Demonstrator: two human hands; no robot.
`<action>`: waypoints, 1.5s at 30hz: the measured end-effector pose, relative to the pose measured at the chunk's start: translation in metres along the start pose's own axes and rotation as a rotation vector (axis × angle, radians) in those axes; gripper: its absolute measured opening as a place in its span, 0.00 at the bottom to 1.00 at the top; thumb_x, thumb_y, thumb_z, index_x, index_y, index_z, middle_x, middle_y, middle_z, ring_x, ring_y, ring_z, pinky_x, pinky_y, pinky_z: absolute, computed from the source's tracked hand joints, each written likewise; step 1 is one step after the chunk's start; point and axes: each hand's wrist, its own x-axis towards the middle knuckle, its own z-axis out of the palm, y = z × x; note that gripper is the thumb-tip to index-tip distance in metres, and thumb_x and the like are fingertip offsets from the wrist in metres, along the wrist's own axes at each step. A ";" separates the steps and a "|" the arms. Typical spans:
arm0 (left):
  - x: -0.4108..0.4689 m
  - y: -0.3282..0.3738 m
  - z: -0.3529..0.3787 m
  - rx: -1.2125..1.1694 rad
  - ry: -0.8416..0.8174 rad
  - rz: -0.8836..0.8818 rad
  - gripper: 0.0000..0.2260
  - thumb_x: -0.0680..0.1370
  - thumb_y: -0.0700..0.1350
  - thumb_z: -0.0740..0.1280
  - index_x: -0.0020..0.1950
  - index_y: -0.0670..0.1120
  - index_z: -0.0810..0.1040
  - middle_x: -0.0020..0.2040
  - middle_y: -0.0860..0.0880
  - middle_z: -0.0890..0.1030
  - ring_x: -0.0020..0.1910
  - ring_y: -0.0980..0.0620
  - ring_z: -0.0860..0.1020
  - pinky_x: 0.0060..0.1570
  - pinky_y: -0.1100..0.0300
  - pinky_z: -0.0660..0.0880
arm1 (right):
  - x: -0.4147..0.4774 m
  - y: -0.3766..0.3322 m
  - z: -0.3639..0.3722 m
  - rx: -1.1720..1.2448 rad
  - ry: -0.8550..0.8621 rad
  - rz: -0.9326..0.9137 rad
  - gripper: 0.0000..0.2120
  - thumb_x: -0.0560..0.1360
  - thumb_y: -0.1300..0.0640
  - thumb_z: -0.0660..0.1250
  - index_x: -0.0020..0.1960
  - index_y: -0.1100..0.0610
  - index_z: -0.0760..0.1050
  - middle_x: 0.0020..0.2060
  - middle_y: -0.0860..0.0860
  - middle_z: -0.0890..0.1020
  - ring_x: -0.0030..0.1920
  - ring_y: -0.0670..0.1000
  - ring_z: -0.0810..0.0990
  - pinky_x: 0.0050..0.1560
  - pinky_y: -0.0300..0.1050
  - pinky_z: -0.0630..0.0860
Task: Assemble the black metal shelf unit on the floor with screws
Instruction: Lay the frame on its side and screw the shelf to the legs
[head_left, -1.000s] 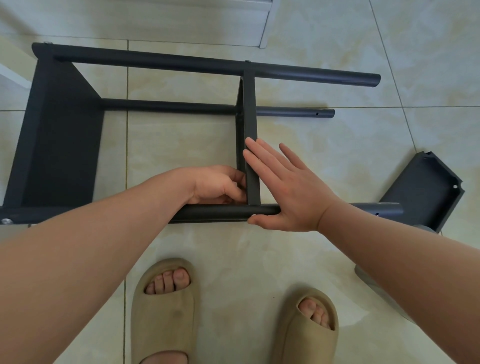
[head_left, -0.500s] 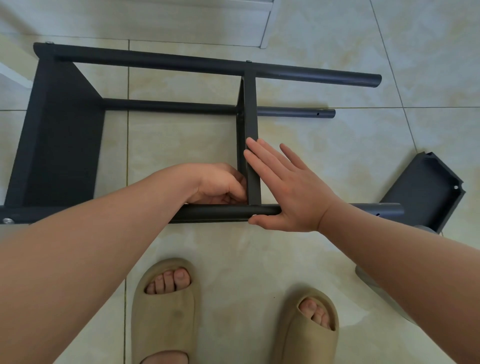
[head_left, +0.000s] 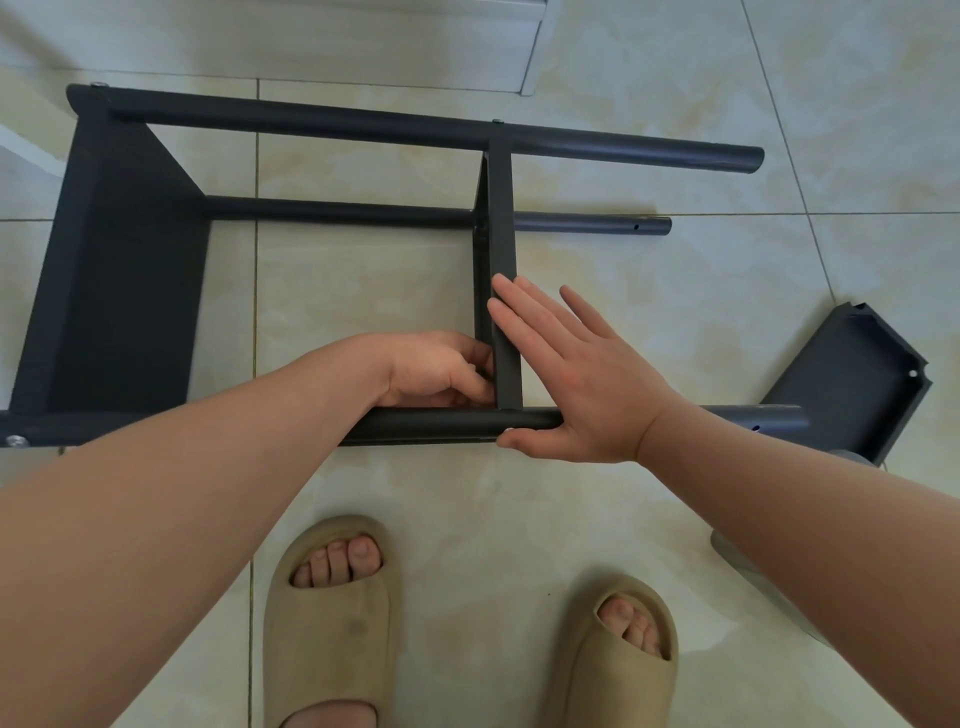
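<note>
The black shelf unit lies on its side on the tiled floor, its far pole (head_left: 363, 127) and near pole (head_left: 431, 423) joined by an end panel (head_left: 119, 270) and a middle shelf panel (head_left: 501, 234). My left hand (head_left: 436, 371) is curled into the inner corner where the middle panel meets the near pole, fingertips pinched on a small dark fastener that is mostly hidden. My right hand (head_left: 576, 374) lies flat and open against the middle panel's right side, thumb hooked under the near pole beside a silver screw head (head_left: 508, 430).
A loose black shelf panel (head_left: 852, 379) leans by the near pole's right end. Another screw head (head_left: 15, 441) shows at the pole's left end. My feet in beige sandals (head_left: 332, 613) (head_left: 618, 649) stand just in front. A white baseboard (head_left: 311, 47) runs along the back.
Almost nothing differs. My left fingers shift slightly at the corner joint, and my right hand stays flat on the middle panel.
</note>
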 end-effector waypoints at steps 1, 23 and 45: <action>0.000 0.000 0.000 -0.012 -0.012 -0.012 0.12 0.78 0.28 0.60 0.61 0.33 0.74 0.42 0.41 0.82 0.39 0.47 0.83 0.44 0.56 0.80 | 0.000 0.000 0.000 -0.001 -0.002 0.000 0.51 0.74 0.26 0.55 0.83 0.59 0.46 0.83 0.53 0.45 0.82 0.51 0.41 0.81 0.59 0.48; -0.001 0.009 0.000 0.023 0.045 -0.081 0.09 0.77 0.27 0.62 0.48 0.38 0.78 0.43 0.41 0.83 0.41 0.48 0.84 0.43 0.59 0.82 | 0.000 -0.001 0.000 0.013 0.029 -0.004 0.51 0.74 0.27 0.56 0.83 0.61 0.49 0.83 0.54 0.48 0.82 0.53 0.44 0.80 0.60 0.50; 0.001 0.002 0.000 0.108 0.046 -0.093 0.06 0.77 0.33 0.65 0.45 0.39 0.81 0.37 0.44 0.84 0.36 0.50 0.83 0.41 0.60 0.79 | 0.001 -0.001 0.000 0.009 0.030 -0.003 0.50 0.74 0.27 0.56 0.83 0.60 0.48 0.83 0.54 0.48 0.82 0.52 0.44 0.80 0.60 0.50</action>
